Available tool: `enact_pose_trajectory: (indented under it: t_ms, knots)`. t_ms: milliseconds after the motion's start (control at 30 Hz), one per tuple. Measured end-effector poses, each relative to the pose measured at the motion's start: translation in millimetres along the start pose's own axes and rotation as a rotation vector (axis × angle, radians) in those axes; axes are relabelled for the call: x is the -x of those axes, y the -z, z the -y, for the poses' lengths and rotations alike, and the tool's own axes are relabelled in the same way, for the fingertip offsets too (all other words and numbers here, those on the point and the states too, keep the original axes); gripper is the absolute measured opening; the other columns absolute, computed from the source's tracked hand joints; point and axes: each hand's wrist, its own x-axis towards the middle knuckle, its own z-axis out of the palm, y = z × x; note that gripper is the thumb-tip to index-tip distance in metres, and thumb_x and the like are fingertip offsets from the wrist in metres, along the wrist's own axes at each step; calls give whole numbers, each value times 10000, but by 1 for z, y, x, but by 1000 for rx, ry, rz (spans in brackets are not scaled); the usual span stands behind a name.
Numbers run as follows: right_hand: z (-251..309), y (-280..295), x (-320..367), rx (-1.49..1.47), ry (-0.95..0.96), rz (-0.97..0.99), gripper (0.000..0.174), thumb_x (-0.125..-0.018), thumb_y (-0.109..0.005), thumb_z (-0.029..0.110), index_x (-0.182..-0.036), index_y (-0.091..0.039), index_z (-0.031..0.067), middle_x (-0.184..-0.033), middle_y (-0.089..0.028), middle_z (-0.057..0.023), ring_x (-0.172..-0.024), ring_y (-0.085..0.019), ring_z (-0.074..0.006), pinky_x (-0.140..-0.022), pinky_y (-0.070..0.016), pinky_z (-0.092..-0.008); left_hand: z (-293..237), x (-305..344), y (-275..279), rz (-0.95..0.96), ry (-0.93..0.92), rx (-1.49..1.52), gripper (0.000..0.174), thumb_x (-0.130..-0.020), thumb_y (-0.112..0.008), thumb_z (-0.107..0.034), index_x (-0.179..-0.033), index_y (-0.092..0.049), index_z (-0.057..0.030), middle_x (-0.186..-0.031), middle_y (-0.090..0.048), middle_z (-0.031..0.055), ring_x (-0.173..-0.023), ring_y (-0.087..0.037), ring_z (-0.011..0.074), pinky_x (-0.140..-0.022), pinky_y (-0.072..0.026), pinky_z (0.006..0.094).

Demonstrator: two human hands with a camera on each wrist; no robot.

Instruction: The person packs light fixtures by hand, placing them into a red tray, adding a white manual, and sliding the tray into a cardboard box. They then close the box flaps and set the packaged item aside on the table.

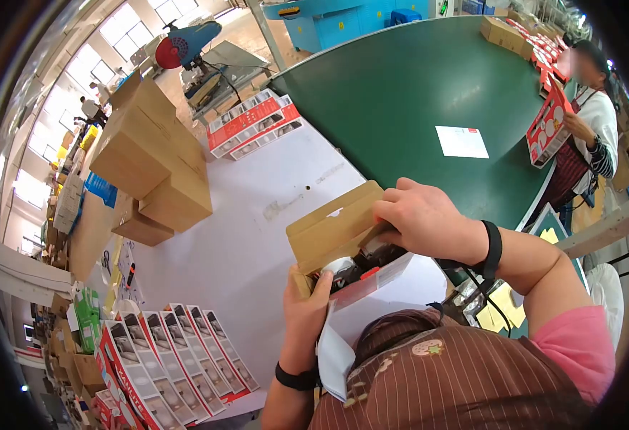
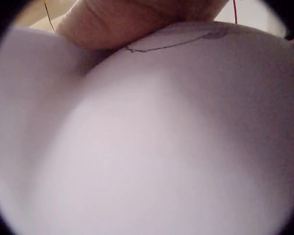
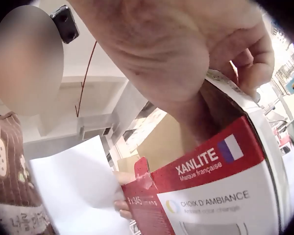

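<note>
An opened carton (image 1: pixel 350 287), brown inside with its lid flap raised, is held close to the apron; the right wrist view shows its red and white printed face (image 3: pixel 210 183). My left hand (image 1: pixel 306 315) grips the carton's left end, thumb over the edge. At the other end my right hand (image 1: pixel 429 218) has its fingers curled over the rim, the thumb side down inside. A white round item and dark items show within. White paper (image 1: pixel 337 362) hangs beside the carton, filling much of the left wrist view as a pale surface (image 2: pixel 147 147).
Printed boxes (image 1: pixel 178 358) stand in a row at lower left, others (image 1: pixel 253 123) lie at the table's far edge. Brown cartons (image 1: pixel 149 154) are stacked on the left. Across the green surface (image 1: pixel 393 86), holding a sheet of paper (image 1: pixel 462 142), a person (image 1: pixel 592 129) handles a red box.
</note>
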Motion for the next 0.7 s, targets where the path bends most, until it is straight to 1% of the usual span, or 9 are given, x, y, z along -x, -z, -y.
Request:
enact_pose_trajectory:
  t_ms: [133,200,333,433,467,533,567,667,700]
  knots:
    - [3,-3,0,114,37,7,236,-704,-744,177,-893,-636,88,-869,-632,-60,-849,-587,-251,-708,-527,-356,7,0,3,-48,-48,-140,268,-852,-650,-72,-1090,-555,6,-933,-639,88,-857,-598,160,-785,-476,299]
    - [4,-6,-2,127,39,-3,221,-709,-735,170,-888,-633,91,-865,-632,-61,-849,-588,-251,-705,-523,-359,0,1,5,-31,-8,-340,301,-843,-667,-129,-1087,-560,12,-927,-653,113,-843,-612,176,-780,-482,310]
    - [1,1,0,96,125,-49,187,-715,-713,179,-854,-617,100,-853,-619,-64,-848,-577,-254,-713,-484,-368,1,9,3,-33,-25,-264,313,-849,-664,-179,-1082,-575,9,-954,-667,138,-859,-628,206,-789,-485,328]
    - [10,3,-3,207,251,-267,146,-721,-639,184,-830,-583,104,-827,-554,-66,-846,-546,-253,-739,-414,-363,19,6,6,-53,-53,-271,305,-866,-638,-218,-1091,-597,-17,-975,-679,170,-906,-653,257,-809,-493,364]
    - [19,9,-1,130,309,-308,124,-733,-606,165,-834,-575,100,-814,-536,-60,-842,-547,-251,-736,-426,-367,23,5,5,-80,-93,-307,293,-873,-626,-221,-1093,-605,-30,-974,-681,173,-918,-657,273,-814,-494,373]
    - [30,14,7,-7,495,-287,104,-749,-583,146,-833,-574,85,-796,-529,-57,-798,-554,-240,-710,-466,-352,29,2,4,-124,-61,-394,291,-882,-609,-208,-1125,-599,-48,-992,-679,167,-948,-656,272,-828,-493,374]
    - [34,7,14,-85,513,-212,104,-742,-583,124,-834,-581,75,-823,-554,-56,-807,-570,-234,-725,-480,-343,20,4,3,-101,-40,-350,279,-902,-628,-161,-1138,-610,-11,-1024,-674,84,-932,-626,162,-824,-500,307]
    - [42,-5,21,-123,538,-116,293,-744,-595,101,-1025,-634,29,-941,-611,-74,-914,-607,-247,-820,-489,-345,18,3,3,-48,-85,-258,275,-903,-599,-135,-1144,-607,-3,-1039,-669,85,-925,-620,153,-818,-499,303]
    - [43,-11,21,-118,548,-123,293,-744,-595,101,-1025,-634,29,-941,-611,-74,-914,-607,-247,-820,-489,-345,20,3,2,-56,-95,-258,275,-903,-599,-135,-1144,-607,-3,-1039,-669,85,-925,-620,153,-818,-499,303]
